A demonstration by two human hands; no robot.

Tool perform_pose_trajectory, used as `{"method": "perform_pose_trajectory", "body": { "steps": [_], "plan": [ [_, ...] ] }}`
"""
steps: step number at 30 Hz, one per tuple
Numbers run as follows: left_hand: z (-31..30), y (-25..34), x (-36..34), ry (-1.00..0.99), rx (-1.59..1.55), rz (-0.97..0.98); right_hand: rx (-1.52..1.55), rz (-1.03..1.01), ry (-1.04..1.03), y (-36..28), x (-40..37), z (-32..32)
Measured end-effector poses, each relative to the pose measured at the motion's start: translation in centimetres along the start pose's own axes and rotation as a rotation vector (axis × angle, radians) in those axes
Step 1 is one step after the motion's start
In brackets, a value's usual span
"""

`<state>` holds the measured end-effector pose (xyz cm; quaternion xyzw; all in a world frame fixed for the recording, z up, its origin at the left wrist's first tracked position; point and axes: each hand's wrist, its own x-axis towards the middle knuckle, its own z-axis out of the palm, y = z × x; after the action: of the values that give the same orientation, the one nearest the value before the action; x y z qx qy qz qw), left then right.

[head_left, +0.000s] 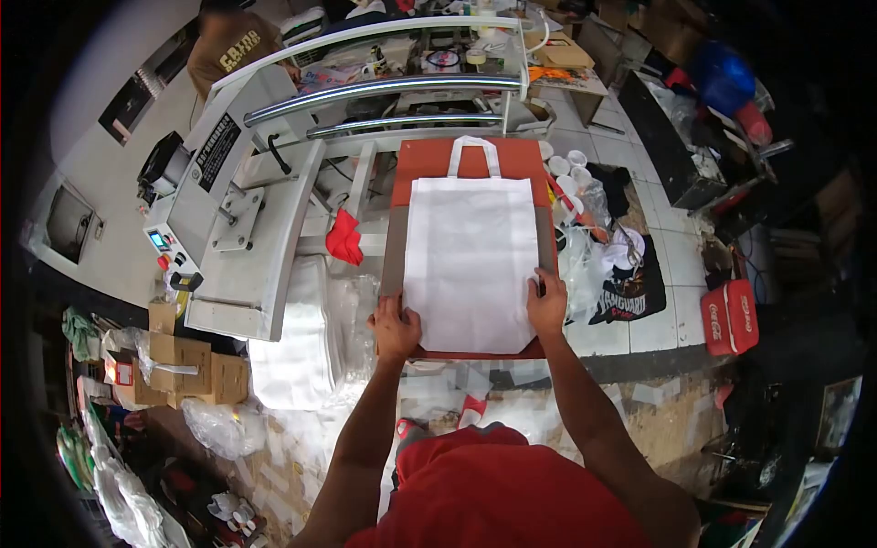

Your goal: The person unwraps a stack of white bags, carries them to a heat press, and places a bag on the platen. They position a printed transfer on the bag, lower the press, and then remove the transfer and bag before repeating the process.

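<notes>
Head view: two bare hands at the lower sides of a flat white bag.
Left hand: the left hand (395, 329) rests at the bag's lower left edge, fingers bent, thumb spread apart from them.
Right hand: the right hand (547, 301) is at the lower right edge, a gap showing between thumb and forefinger; whether its fingertips hook under an edge cannot be told.
Bag: the white bag (471, 265) lies flat between the hands, its mouth and looped handles (475, 144) pointing away from the person.
Support: beneath it, a board (429, 157) shows reddish at the far end and grey-brown along the sides.
Left of the board: a red cloth piece (344, 237) sits near it; closer to the person are a white stack (292, 347) and clear plastic.
Machine: a pale metal machine (247, 219) stands to the left, with a lit display (160, 240) and shiny rods reaching across beyond the board.
Right of the board: white cups (575, 158), crumpled clear plastic and a black printed cloth (634, 290) lie on tiles; farther right is a red box (729, 317) with white lettering.
Lower left: cardboard boxes (187, 365) stand near a clear plastic bag (222, 427).
Far left: another person (236, 50) in a brown lettered shirt is beyond the machine.
</notes>
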<state>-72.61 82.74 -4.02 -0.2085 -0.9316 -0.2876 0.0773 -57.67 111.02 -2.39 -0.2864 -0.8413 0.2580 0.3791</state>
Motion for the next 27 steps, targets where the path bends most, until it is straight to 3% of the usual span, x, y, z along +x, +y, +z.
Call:
{"method": "perform_pose_trajectory", "body": {
  "steps": [5,12,15,16,17,18,20,21,22,24,25,26,27],
  "plan": [
    [0.3,-0.2,0.0,0.100,0.032,0.021,-0.029,0.003,0.018,-0.2,-0.1,0.2],
    [-0.6,0.2,0.2,0.053,-0.016,0.011,-0.022,-0.051,0.067,-0.5,0.0,0.4],
    [-0.5,-0.4,0.3,0.121,-0.008,0.052,0.026,-0.029,0.100,-0.1,0.0,0.3],
    [-0.6,-1.0,0.3,0.161,-0.125,0.076,0.082,-0.005,0.137,0.3,-0.1,0.2],
    [-0.9,-1.9,0.0,0.198,-0.233,0.090,0.154,0.130,0.246,2.3,-0.7,0.0],
    [-1.9,-2.9,-0.7,0.261,-0.305,0.087,-0.014,0.292,0.349,1.6,-1.1,-2.2],
    [-6.4,-3.6,-4.4,0.249,-0.523,-0.048,0.270,0.533,0.485,13.8,-5.0,-4.5],
    [-7.6,-5.2,-6.4,0.232,-0.576,-0.101,0.199,0.717,0.566,15.2,-6.8,-5.9],
    [-8.0,-8.2,-9.2,0.174,-0.527,-0.143,0.184,0.727,0.538,17.6,-10.5,-5.8],
    [-8.2,-14.9,-16.6,0.024,-0.350,-0.186,-0.456,0.615,-0.111,22.6,-18.7,-3.4],
    [-9.6,-16.4,-19.9,-0.088,-0.293,-0.229,-0.586,0.426,-0.270,19.9,-21.0,-0.4],
    [-9.9,-20.1,-24.6,-0.219,-0.112,-0.133,-0.706,0.213,-0.393,17.2,-23.4,2.7],
    [-10.5,-22.9,-29.4,-0.268,-0.088,-0.128,-0.949,-0.144,-0.761,16.0,-25.6,6.1]
  ]
}}
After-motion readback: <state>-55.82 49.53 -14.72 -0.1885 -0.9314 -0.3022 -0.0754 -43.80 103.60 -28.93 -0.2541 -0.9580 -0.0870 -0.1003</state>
